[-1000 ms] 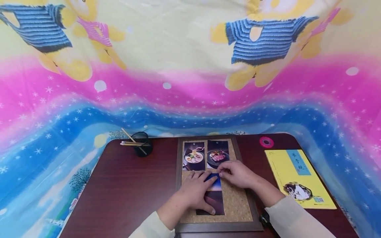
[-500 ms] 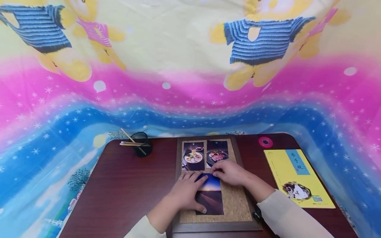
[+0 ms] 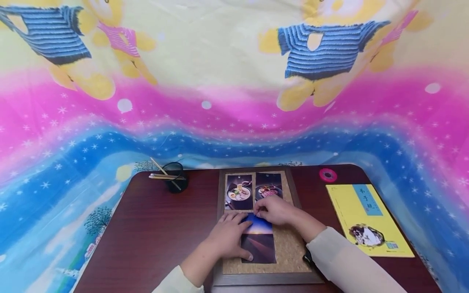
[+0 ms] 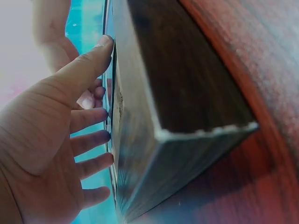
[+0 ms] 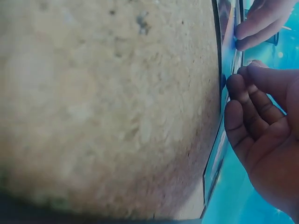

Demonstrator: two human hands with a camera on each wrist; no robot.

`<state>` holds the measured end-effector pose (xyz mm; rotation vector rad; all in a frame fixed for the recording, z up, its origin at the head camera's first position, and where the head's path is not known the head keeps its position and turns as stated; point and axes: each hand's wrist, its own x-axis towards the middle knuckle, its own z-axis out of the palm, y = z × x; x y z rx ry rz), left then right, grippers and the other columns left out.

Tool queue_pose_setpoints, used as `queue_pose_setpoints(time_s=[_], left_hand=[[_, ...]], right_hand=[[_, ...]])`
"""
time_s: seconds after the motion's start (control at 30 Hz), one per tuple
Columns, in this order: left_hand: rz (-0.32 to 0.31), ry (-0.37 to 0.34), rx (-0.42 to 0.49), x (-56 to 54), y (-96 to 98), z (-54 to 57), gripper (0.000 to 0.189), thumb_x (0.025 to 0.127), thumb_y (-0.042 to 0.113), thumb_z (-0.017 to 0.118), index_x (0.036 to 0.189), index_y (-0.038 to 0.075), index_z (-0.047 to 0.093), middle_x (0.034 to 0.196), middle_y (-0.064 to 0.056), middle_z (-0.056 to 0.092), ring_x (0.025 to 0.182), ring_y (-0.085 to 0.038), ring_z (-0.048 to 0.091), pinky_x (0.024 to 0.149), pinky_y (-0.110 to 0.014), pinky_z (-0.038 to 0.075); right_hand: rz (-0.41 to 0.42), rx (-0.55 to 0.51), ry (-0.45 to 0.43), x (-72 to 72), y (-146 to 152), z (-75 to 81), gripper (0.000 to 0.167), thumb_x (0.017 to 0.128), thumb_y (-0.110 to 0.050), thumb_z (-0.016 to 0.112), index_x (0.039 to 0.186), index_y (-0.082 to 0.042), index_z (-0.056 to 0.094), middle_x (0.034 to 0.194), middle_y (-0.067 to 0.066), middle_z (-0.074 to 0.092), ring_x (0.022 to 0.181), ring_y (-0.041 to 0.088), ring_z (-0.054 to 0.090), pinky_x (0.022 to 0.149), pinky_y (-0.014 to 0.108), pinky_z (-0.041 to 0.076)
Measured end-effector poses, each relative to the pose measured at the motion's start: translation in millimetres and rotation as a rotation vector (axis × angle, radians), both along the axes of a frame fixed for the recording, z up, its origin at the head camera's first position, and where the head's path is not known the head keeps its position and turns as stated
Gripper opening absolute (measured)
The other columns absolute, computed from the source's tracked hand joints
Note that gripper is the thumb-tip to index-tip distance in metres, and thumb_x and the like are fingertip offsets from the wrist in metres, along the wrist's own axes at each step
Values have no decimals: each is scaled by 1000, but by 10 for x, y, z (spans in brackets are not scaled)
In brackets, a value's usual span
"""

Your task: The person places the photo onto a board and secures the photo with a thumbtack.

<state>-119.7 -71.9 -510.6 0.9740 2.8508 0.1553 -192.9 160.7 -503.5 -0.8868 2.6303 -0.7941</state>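
A photo print (image 3: 259,244) with a blue sky over a dark ground lies on the framed corkboard (image 3: 293,252). My left hand (image 3: 229,236) rests along its left side with fingers spread, fingertips near the top and thumb lower down. In the left wrist view the straight fingers (image 4: 91,142) touch the board's face. My right hand (image 3: 275,209) pinches at the photo's top edge. In the right wrist view its thumb and index fingertips meet close over the print; the small thing between them is hidden. Above, a ramen photo (image 3: 239,193) and a steak photo (image 3: 268,184) are fixed side by side.
A black mesh pen cup (image 3: 177,182) with pencils stands at the back left of the dark wooden table (image 3: 165,232). A yellow book (image 3: 366,215) lies to the right, a pink ring-shaped item (image 3: 327,175) behind it. A printed curtain (image 3: 220,81) surrounds the table.
My right hand has moved left along the photo's top edge, toward its middle. The left hand has shifted slightly left, uncovering more of the print.
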Motion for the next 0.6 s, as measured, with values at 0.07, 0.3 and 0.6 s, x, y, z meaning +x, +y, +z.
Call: queue_pose_setpoints(time_s=[0.07, 0.3, 0.6], left_hand=[[-5, 5, 3, -5, 5, -2, 105, 66, 81, 79, 151, 23, 56, 160, -5, 45, 146, -31, 40, 120, -57, 30], [-4, 10, 3, -26, 13, -7, 105, 65, 81, 80, 150, 23, 57, 160, -5, 45, 146, -31, 40, 120, -59, 30], [-2, 10, -6, -35, 21, 9, 106, 65, 81, 79, 150, 23, 57, 160, -5, 45, 146, -31, 40, 120, -59, 30]], right_hand=[[-3, 12, -16, -16, -25, -6, 15, 100, -10, 67, 96, -20, 78, 90, -14, 70, 80, 5, 62, 79, 35, 55], [-6, 55, -62, -80, -101, 9, 17, 101, -10, 65, 93, -20, 77, 88, -11, 69, 79, 8, 60, 78, 34, 53], [2, 120, -85, -117, -181, 45, 16, 100, -9, 66, 89, -17, 75, 85, -9, 68, 78, 10, 59, 79, 36, 52]])
